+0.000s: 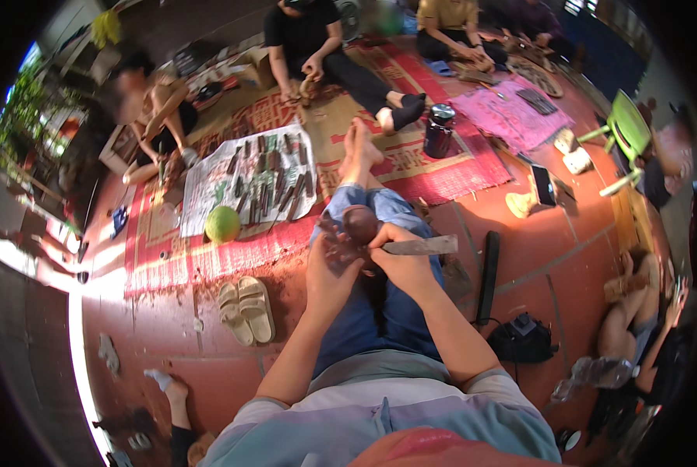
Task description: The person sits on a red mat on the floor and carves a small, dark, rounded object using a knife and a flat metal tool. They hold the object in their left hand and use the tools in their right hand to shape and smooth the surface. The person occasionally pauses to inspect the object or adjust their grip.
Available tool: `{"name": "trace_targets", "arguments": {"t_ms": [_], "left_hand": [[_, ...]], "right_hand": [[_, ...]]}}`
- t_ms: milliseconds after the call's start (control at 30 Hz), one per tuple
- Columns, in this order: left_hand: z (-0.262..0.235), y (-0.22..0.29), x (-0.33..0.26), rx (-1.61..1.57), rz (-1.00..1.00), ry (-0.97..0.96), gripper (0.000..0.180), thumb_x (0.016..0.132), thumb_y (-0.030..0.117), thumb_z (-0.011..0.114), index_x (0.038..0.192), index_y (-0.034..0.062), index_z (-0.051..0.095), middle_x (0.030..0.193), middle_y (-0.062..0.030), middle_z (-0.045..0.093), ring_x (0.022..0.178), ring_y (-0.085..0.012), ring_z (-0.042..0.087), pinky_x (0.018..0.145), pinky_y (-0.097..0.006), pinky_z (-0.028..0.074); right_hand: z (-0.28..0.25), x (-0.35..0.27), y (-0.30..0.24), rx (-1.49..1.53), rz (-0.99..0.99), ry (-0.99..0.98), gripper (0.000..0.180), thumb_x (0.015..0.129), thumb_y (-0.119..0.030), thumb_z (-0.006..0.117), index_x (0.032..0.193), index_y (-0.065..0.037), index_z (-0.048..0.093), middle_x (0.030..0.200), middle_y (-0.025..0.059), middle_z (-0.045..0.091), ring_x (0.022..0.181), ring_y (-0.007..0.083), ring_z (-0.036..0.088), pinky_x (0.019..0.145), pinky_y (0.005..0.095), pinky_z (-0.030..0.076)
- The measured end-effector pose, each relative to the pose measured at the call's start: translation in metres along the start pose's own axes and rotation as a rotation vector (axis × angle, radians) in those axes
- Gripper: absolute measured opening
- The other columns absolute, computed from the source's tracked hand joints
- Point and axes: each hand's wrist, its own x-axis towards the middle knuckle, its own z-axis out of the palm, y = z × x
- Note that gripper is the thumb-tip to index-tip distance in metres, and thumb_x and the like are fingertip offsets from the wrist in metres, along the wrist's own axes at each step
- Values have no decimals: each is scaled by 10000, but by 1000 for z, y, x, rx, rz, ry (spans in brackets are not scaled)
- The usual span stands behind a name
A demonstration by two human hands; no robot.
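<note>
Head view, looking down past the shirt (317, 424): the person is sitting on red tiles (512, 268) with legs stretched out in jeans (380, 331), and the brown piece (359, 224) is sitting right up between the two hands, over the lap. The left grip (333, 261) is cupping it from the left, fingers curling around it, so it's lying against that hand with its rounded end poking up past the fingers. How tightly they're closing I can't tell, since the detail there is pretty murky. The right grip (401, 255) is folding closed around a flat grey tool (422, 246), which is sticking out to the right, and the thumb side is sitting just beside the piece. Can't tell whether the tool is actually touching it.

Around all that, a bunch of dark-handled tools (267, 175) are lying in rows on a white sheet (202, 194) up ahead, with a green fruit (222, 224) resting at the near edge. Tan slides (247, 310) are sitting on the tiles to the left. A dark tumbler (440, 131) is standing on the red mat (450, 175) near a co-worker's socked feet (405, 113). Off right, a black pouch (522, 338) is lying on the floor.
</note>
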Motion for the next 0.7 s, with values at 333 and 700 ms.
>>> {"name": "trace_targets", "arguments": {"t_ms": [333,700], "left_hand": [[2,-3,0,7,71,-13,562,726,34,697,1206,14,404,1151,-118,542,1015,-193,559,864,-325,446],[2,-17,1,62,132,33,618,705,25,698,1240,-19,392,1143,-153,517,1034,-232,549,857,-340,460]], "right_hand": [[-11,-2,19,61,-16,13,98,715,-78,661,702,-52,568,663,1,558,603,69,503,567,230,414],[0,0,20,62,-12,67,76,691,-67,646,709,-40,576,661,17,577,639,91,545,598,240,424]]}}
